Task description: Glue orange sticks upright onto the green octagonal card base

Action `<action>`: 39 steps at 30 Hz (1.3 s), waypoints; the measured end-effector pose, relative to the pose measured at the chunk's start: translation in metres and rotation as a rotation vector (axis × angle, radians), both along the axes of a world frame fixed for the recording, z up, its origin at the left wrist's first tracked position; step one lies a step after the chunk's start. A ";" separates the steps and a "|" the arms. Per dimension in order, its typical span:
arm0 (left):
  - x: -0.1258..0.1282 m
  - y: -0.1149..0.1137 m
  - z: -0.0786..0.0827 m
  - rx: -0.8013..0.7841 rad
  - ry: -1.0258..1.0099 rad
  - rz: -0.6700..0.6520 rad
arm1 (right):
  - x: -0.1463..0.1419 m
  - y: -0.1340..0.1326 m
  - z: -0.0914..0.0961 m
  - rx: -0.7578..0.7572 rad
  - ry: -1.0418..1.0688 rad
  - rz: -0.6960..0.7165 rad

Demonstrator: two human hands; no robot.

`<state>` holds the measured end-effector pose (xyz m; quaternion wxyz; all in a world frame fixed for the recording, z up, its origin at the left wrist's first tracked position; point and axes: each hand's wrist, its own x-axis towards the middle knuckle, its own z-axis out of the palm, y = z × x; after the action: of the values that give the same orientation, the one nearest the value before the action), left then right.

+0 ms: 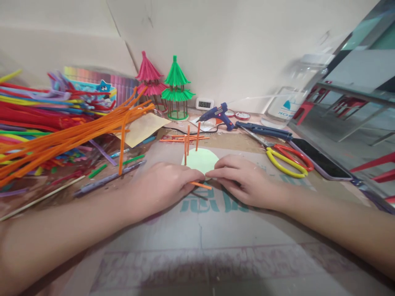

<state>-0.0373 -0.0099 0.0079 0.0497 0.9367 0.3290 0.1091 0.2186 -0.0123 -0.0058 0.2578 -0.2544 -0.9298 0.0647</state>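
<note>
A pale green round disc [202, 159] lies on the work surface, with three short orange pipe cleaner pieces [197, 139] standing upright along its far and left side. My left hand [165, 181] is at its near left edge, fingers closed. From those fingers an orange pipe cleaner piece [202, 186] sticks out to the right, roughly level. My right hand [247, 177] pinches the disc's near right edge, its fingertips close to the left ones. What lies under the fingertips is hidden. Behind the disc are several cut orange pieces [173, 139], lying flat.
Long orange pipe cleaners [77, 137] and a colourful heap fill the left side. Two small pipe cleaner towers, pink [149, 74] and green [175, 82], stand at the back. A blue glue gun [217, 113], scissors [286, 162], phone [321, 158] and clear bottle [286, 98] are rightward.
</note>
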 end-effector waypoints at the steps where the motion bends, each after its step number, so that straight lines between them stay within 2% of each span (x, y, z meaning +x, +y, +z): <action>1: 0.000 0.000 0.000 -0.009 -0.004 0.005 | 0.000 0.000 0.001 0.008 -0.014 0.011; 5: 0.001 0.001 -0.002 -0.045 -0.007 0.021 | -0.003 -0.004 0.008 0.027 -0.108 -0.004; 9: 0.002 0.002 -0.001 -0.079 0.016 0.070 | -0.001 -0.006 0.009 0.107 -0.167 -0.010; 13: 0.001 0.001 -0.002 -0.097 0.028 0.169 | 0.003 -0.006 0.004 0.053 -0.060 -0.025; 20: -0.001 -0.005 0.000 -0.125 0.020 0.214 | 0.006 -0.002 0.003 -0.090 0.240 -0.275; 24: -0.002 -0.008 0.007 -0.125 -0.014 0.115 | 0.005 0.002 0.004 -0.174 0.252 -0.367; 27: -0.004 -0.008 0.008 -0.092 0.002 0.045 | 0.004 0.004 0.004 -0.200 0.221 -0.374; 33: -0.006 -0.012 0.006 0.011 -0.021 0.063 | 0.001 0.007 0.002 -0.213 0.215 -0.381; 36: -0.005 -0.017 0.016 0.029 -0.133 0.060 | 0.003 0.008 0.005 -0.210 0.228 -0.395; 39: -0.002 -0.018 0.039 0.041 -0.290 -0.022 | 0.009 0.015 0.010 -0.193 0.166 -0.387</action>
<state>-0.0394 -0.0283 0.0465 0.0788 0.9154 0.3060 0.2492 0.2276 0.0031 0.0047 0.3154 -0.4454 -0.8288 0.1232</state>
